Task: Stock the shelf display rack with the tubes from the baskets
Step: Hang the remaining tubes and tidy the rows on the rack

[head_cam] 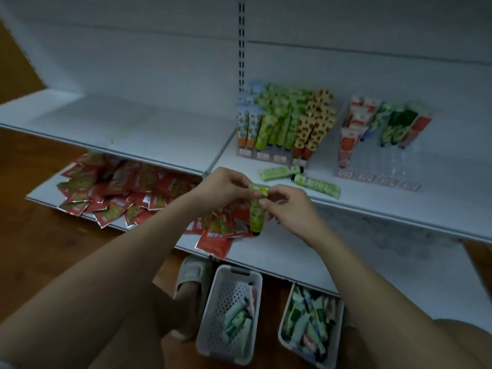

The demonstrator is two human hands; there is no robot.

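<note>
The green tube (pixel 256 209) hangs cap down between my two hands, in front of the shelf (pixel 372 201) and just before its front edge. My left hand (pixel 226 186) pinches the flat crimped top, and my right hand (pixel 286 209) grasps the body with thumb and fingertips. I judge I hold it like this to turn it the right way before I put it in.

On the shelf, the display rack (pixel 282 129) stands near the back, already full of upright tubes, and a second rack (pixel 383 145) beside it has open places at its front. Two loose green tubes (pixel 298 177) lie near the front edge, probably waiting.

Below on the floor stand two white baskets (pixel 230 312), both with tubes inside. Red packets (pixel 119 187) cover the lower shelf.
</note>
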